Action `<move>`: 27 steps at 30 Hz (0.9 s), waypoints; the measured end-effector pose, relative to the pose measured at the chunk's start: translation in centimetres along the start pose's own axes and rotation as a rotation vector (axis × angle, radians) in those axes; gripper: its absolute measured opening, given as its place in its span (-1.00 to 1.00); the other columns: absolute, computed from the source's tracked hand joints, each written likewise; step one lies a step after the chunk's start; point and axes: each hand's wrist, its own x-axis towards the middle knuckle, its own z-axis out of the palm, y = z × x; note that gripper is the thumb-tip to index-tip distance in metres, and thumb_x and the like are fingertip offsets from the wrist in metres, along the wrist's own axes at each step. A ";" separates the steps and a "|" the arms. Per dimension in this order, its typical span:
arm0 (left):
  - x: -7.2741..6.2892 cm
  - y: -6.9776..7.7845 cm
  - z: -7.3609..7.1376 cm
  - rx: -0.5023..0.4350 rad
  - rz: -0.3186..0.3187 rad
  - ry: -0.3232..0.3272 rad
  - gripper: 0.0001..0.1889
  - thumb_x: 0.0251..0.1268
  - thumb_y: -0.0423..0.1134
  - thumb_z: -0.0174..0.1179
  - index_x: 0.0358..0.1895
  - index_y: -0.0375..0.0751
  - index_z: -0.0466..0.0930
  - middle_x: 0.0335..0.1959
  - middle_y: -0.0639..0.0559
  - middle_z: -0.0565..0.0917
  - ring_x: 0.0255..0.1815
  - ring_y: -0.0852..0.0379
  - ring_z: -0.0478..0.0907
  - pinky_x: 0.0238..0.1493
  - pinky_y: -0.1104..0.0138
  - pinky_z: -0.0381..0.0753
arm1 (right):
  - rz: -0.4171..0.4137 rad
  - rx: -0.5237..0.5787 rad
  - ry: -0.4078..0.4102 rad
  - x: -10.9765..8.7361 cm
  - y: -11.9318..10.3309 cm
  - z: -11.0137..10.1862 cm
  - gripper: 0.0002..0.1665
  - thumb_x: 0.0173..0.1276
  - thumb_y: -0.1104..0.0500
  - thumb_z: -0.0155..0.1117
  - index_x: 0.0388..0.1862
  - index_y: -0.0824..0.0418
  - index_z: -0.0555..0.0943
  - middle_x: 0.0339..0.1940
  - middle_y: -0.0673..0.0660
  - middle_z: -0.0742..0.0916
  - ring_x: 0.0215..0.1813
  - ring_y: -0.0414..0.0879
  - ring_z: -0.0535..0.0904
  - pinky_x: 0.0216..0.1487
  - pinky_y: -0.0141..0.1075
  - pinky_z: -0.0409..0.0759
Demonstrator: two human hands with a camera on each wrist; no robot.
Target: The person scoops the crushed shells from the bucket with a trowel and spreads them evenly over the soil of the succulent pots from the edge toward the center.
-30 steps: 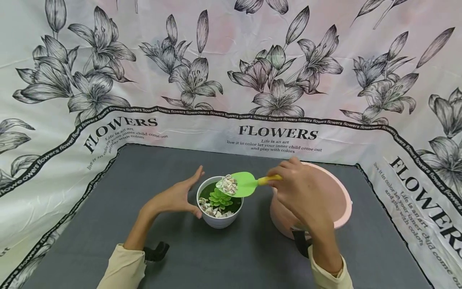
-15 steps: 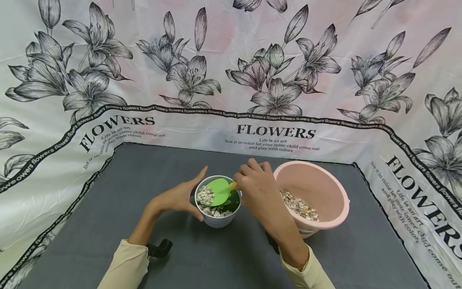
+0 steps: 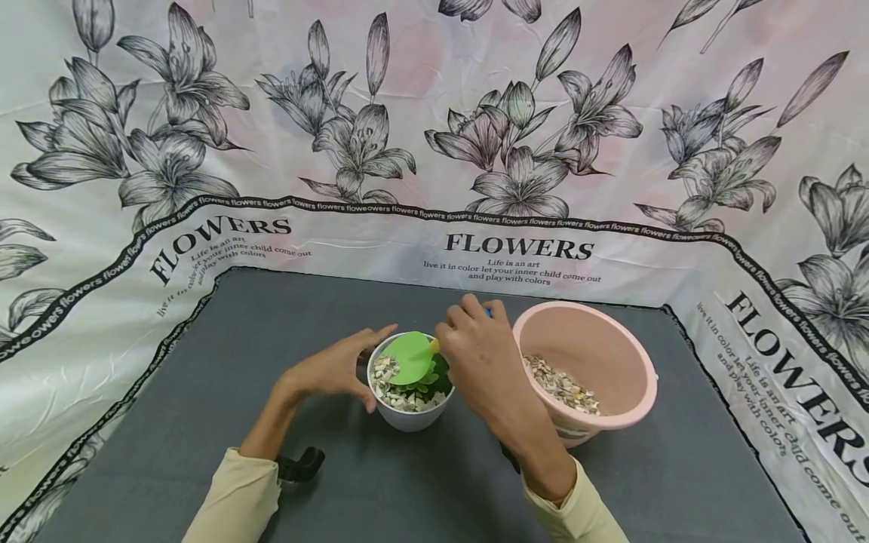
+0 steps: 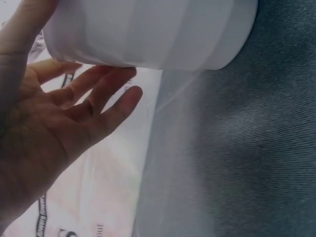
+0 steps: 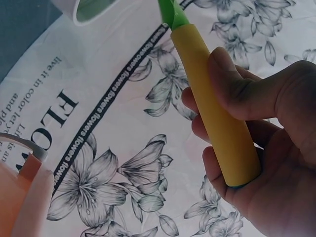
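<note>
A small white flowerpot stands on the grey table, with a green succulent and pale gravel inside. My left hand holds the pot's left side, thumb in front and fingers around the back. In the left wrist view, fingertips touch the ribbed wall. My right hand grips the yellow handle of a hand trowel, fingers wrapped around it. Its green blade is tilted over the pot's left half, hiding part of the plant. No gravel shows on the blade's visible face.
A pink bucket with gravel at its bottom stands right of the pot, close to my right forearm. Behind the grey table rises a white cloth printed with flowers.
My right hand has swung left from the bucket side and tipped the trowel. The gravel it carried has slid into the pot's left side. My left hand stays at the pot.
</note>
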 end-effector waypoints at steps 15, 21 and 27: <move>0.4 -0.3 0.4 -0.073 0.064 -0.023 0.45 -0.50 0.39 0.64 0.60 -0.24 0.18 0.45 -0.19 0.47 0.38 -0.06 0.47 0.38 0.26 0.52 | -0.042 0.032 -0.005 0.1 0.1 -0.3 -0.82 0.12 0.36 0.54 -0.48 0.11 0.73 -0.41 0.03 0.70 -0.17 -0.01 0.50 0.07 -0.06 0.51; 0.3 0.3 0.4 0.052 0.004 -0.011 0.15 -0.34 -0.06 0.77 0.41 -0.38 0.28 0.32 -0.25 0.52 0.33 -0.09 0.49 0.40 0.08 0.50 | -0.053 0.045 -0.008 0.2 0.2 -0.3 -0.86 0.12 0.30 0.61 -0.45 0.14 0.76 -0.37 0.05 0.72 -0.14 0.01 0.53 0.07 -0.05 0.51; 0.2 1.3 0.6 0.100 -0.059 -0.008 -0.02 -0.29 -0.32 0.77 0.25 -0.35 0.31 0.25 -0.23 0.54 0.25 -0.05 0.52 0.33 0.05 0.53 | -0.060 0.034 -0.011 0.2 0.2 -0.5 -0.89 0.15 0.26 0.60 -0.42 0.15 0.78 -0.36 0.05 0.74 -0.13 0.01 0.55 0.09 -0.06 0.53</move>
